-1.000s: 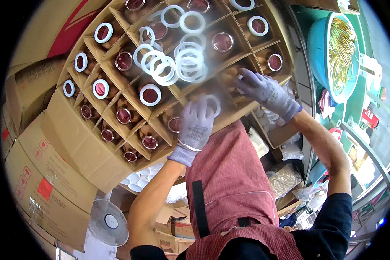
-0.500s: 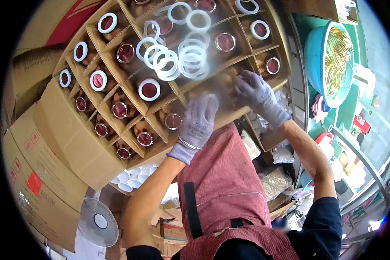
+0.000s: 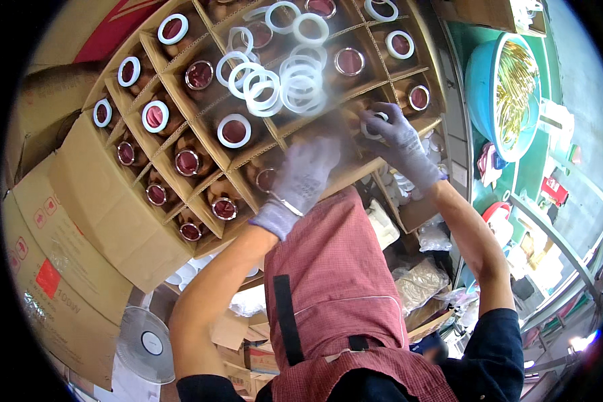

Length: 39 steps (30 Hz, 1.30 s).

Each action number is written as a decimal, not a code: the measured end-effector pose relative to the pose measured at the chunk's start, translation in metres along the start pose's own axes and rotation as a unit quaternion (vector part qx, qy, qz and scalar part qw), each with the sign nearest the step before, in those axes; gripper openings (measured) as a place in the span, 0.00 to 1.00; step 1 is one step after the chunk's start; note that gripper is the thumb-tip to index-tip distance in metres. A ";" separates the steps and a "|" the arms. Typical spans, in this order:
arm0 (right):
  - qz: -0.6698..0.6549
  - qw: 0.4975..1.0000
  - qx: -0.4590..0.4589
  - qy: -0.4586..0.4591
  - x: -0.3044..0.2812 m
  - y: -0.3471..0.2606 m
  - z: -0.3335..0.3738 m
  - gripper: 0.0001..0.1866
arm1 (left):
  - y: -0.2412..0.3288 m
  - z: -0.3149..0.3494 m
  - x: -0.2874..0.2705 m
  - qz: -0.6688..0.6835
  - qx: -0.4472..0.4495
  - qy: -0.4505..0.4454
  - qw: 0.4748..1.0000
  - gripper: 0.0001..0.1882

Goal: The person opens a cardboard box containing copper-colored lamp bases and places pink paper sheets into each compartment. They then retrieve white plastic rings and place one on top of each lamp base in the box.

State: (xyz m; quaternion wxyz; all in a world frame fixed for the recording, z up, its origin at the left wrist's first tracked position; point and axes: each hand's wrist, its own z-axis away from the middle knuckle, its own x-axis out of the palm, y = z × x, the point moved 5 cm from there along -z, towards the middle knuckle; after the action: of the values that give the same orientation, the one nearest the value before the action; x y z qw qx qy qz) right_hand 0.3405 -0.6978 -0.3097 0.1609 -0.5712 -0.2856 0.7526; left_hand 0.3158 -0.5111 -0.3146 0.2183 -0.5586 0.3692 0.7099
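Observation:
A divided cardboard box holds glass jars with reddish mouths, one per compartment. Some mouths carry a white ring, like the jar with the ring left of centre. Loose white rings lie heaped over the middle dividers. My right hand, gloved in grey, has its fingers closed at the edge of a white ring in a near-side compartment. My left hand, also gloved, is over the near row beside a bare jar mouth. Haze blurs its fingers, and their tips cannot be made out.
A blue basin of gold-coloured strips stands on a green table to the right. Below the box's near edge are more white pieces and plastic bags. A grey fan is at lower left, beside cardboard cartons.
A white ring now shows at my right hand's fingers, where none was visible before. My left hand has shifted slightly toward me and tilted to the right. The view has moved a little.

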 end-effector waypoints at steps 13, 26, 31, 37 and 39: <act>0.064 0.991 0.104 0.058 0.024 -0.058 0.038 0.24 | -0.022 0.009 0.011 0.184 -0.089 0.142 0.969 0.27; -0.026 0.984 0.145 0.103 0.024 -0.082 -0.002 0.16 | -0.053 -0.019 -0.056 0.076 -0.142 0.237 0.958 0.19; -0.379 0.882 0.204 0.191 0.034 -0.068 -0.052 0.16 | -0.068 -0.028 -0.044 0.048 -0.147 0.230 0.961 0.13; -0.556 0.781 0.264 0.109 0.027 -0.065 -0.057 0.17 | -0.069 -0.009 -0.071 0.171 -0.153 0.312 0.922 0.14; -0.576 0.769 0.264 0.090 0.023 -0.057 -0.056 0.19 | -0.072 -0.008 -0.071 0.221 -0.156 0.331 0.904 0.16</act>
State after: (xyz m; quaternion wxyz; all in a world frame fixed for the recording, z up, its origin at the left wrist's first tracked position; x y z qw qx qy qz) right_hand 0.3822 -0.6258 -0.3027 0.7337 -0.3002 -0.3346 0.5096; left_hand 0.3930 -0.4643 -0.2684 -0.1689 -0.6926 0.4184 0.5629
